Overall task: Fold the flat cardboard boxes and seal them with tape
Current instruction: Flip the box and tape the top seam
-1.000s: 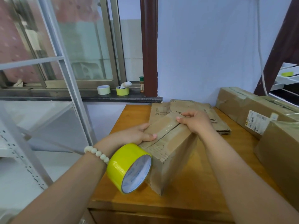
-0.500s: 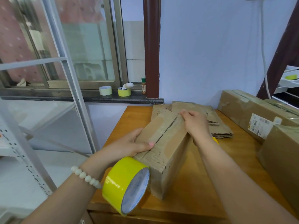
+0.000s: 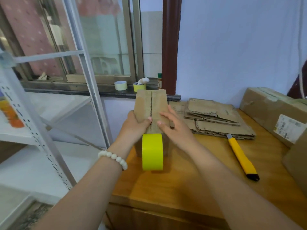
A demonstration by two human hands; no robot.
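A small brown cardboard box is on the wooden table, its closed top flaps and dark centre seam facing me. My left hand grips its left side, thumb lying on top next to the seam. My right hand presses flat on the right flap with straight fingers. A yellow tape roll sits edge-on against the box's near end, and neither hand holds it. A stack of flat cardboard boxes lies behind and to the right.
A yellow utility knife lies on the table to the right. Big sealed cartons line the right edge. Two tape rolls rest on the windowsill. A white metal rack stands left of the table.
The box has turned from diagonal to pointing straight away from me. My right hand slid from its far end to the near right flap. The tape roll swung edge-on.
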